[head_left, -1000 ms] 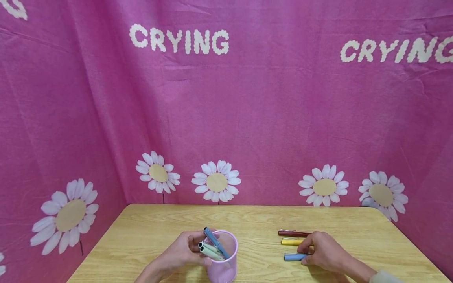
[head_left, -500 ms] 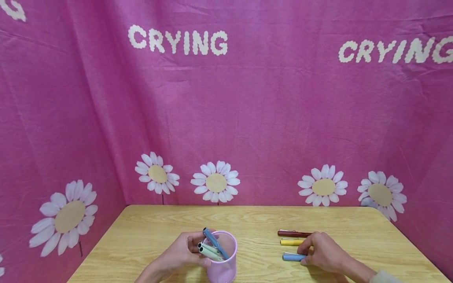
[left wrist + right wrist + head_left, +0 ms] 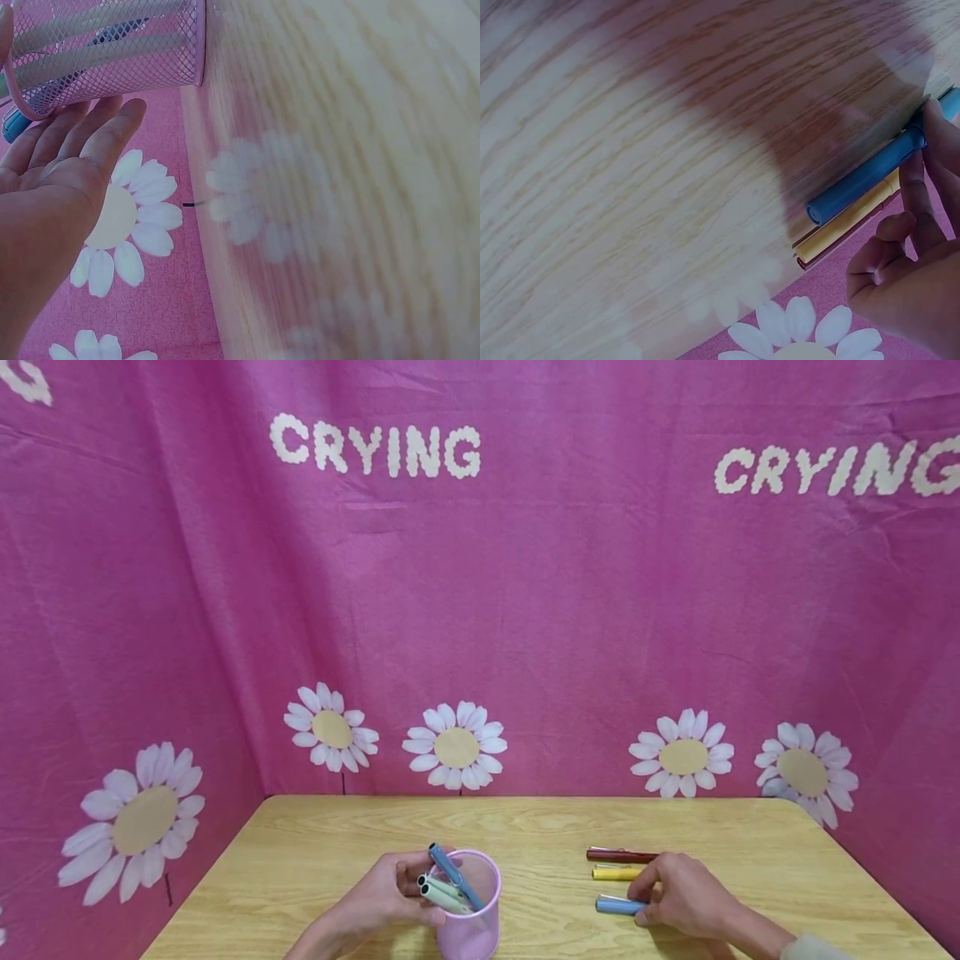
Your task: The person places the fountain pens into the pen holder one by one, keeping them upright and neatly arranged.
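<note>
My left hand (image 3: 378,893) holds a pink mesh pen cup (image 3: 468,937) by its left side, thumb near the front of the rim and fingers behind. In the left wrist view, the fingers lie along the wall of the cup (image 3: 142,71). Leaning in it are a dark blue pen (image 3: 455,874) and pale green pens (image 3: 447,897), tilted left over the rim. Farther right, my right hand (image 3: 690,897) pinches a light blue pen (image 3: 617,905) between thumb and fingers, low at the tabletop. In the right wrist view this pen (image 3: 862,184) shows the fingertips at its middle.
Beyond the light blue pen, a yellow pen (image 3: 611,873) and a dark red pen (image 3: 617,855) lie side by side, their right ends hidden by the right hand. The wooden table (image 3: 525,818) ends at a pink curtain (image 3: 555,610) with printed daisies.
</note>
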Demonstrator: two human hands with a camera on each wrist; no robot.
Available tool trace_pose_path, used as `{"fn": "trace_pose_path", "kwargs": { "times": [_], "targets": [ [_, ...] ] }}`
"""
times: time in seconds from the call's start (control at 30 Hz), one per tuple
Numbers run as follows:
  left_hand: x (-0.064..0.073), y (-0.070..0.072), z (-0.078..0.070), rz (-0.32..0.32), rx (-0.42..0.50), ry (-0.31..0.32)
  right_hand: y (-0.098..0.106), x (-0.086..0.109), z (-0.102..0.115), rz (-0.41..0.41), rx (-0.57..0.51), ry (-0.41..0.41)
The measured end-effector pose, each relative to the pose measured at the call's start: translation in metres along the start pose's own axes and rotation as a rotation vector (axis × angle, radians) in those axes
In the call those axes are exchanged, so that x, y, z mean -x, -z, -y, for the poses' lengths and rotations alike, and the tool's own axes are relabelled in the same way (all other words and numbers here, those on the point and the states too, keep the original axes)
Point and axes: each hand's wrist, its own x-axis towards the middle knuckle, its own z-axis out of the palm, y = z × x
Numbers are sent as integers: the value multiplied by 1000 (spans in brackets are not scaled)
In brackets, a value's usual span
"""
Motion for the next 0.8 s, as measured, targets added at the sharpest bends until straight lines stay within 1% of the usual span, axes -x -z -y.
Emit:
{"fn": "trace_pose_path", "kwargs": {
  "times": [0.1, 0.3, 0.47, 0.53, 0.63, 0.8],
  "targets": [
    [0, 0, 0, 4, -4, -6, 1, 0, 1, 17, -6, -4],
    [0, 0, 2, 17, 35, -37, 2, -1, 2, 47, -18, -15],
    [0, 0, 2, 15, 32, -23, 2, -1, 3, 52, -22, -22],
    [0, 1, 1, 12, 29, -11, 2, -1, 4, 48, -13, -26],
    [0, 1, 2, 15, 28, -10, 2, -2, 5, 37, 6, -26],
    [0, 1, 2, 24, 30, -21, 2, -2, 8, 7, 13, -9]
  ]
}}
